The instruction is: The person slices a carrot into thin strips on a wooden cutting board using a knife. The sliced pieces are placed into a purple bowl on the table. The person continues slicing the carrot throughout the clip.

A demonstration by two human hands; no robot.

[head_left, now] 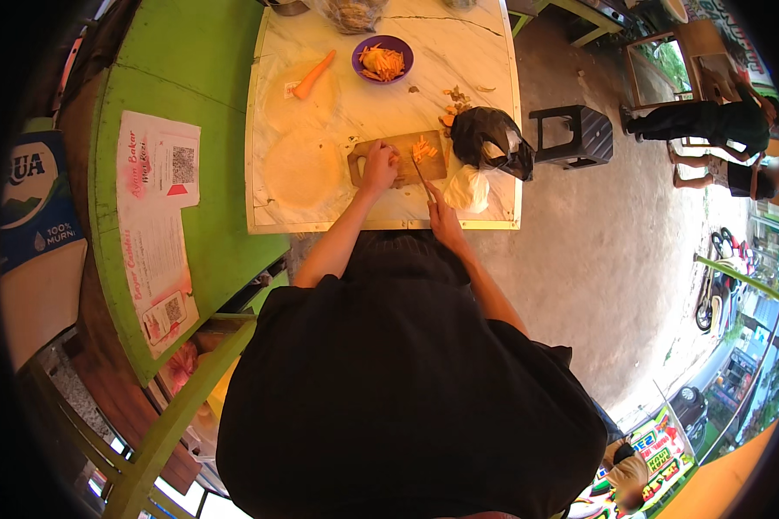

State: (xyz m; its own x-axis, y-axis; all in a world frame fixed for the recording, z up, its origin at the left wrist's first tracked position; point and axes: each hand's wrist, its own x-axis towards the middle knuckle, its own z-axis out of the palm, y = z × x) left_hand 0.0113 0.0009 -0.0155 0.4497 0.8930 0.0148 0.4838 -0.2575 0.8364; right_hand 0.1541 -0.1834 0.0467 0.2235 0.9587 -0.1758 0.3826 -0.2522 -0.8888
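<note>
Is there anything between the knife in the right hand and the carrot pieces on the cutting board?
Nothing visible. The knife in the right hand points straight at the carrot pieces on the cutting board.
</note>
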